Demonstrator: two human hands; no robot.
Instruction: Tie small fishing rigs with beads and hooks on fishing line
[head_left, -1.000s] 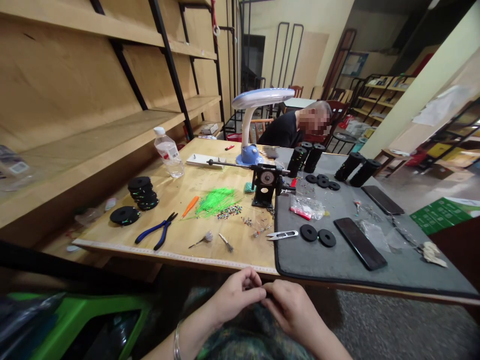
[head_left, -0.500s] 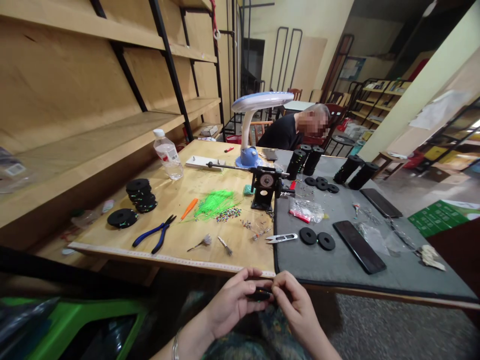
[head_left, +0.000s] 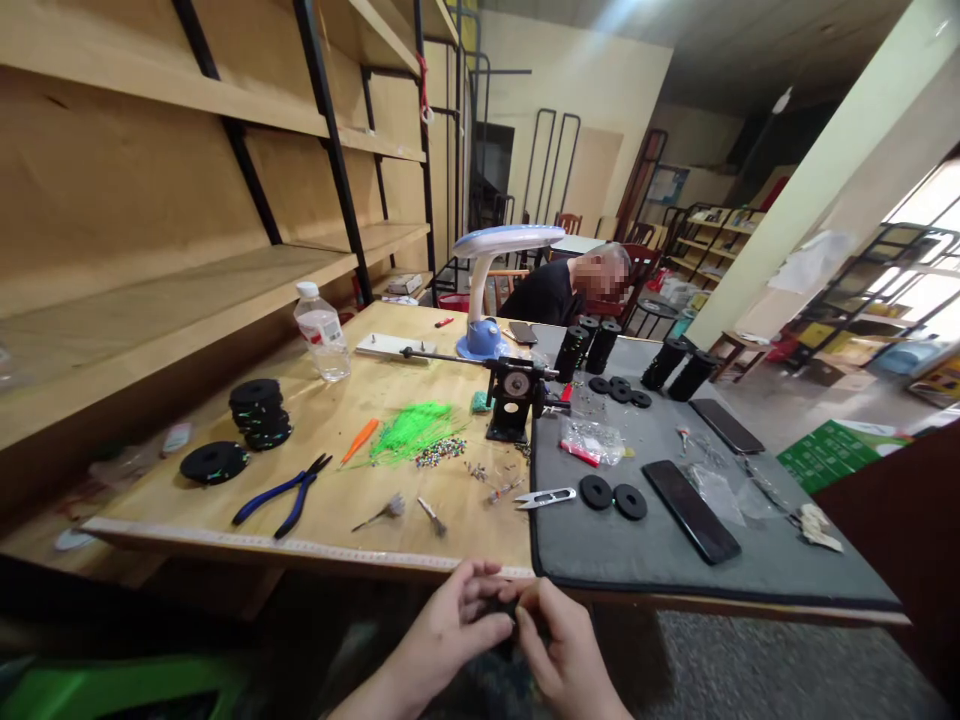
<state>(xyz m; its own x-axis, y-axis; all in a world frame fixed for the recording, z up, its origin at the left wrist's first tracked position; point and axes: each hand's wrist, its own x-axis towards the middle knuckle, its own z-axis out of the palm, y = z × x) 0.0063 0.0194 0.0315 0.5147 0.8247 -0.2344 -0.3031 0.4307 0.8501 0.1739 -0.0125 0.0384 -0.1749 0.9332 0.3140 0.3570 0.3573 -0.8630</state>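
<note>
Just below the table's front edge, my left hand [head_left: 457, 628] is curled around a small black foam spool [head_left: 501, 606], now mostly hidden by the fingers. My right hand [head_left: 556, 632] meets it, thumb and forefinger pinched at the spool's edge; what they pinch is too small to make out. On the wood above my hands are two small bundles of thin stems, one bundle [head_left: 432, 515] and a more fanned bundle [head_left: 384, 510]. Thread snips [head_left: 546, 498] and two flat black foam spools [head_left: 596, 492] lie on the grey mat.
Blue-handled pliers [head_left: 281, 495], an orange tool [head_left: 360, 442], green strands [head_left: 416, 430] and coloured beads [head_left: 441, 453] lie left. A black winding device [head_left: 510, 400] stands mid-table, before a lamp [head_left: 480, 340]. A phone [head_left: 690, 510] lies right. A person [head_left: 544, 290] sits beyond.
The view has tilted up and shifted a little, so the table sits lower. My hands have drawn closer together, and the spool, plainly seen before, is largely covered.
</note>
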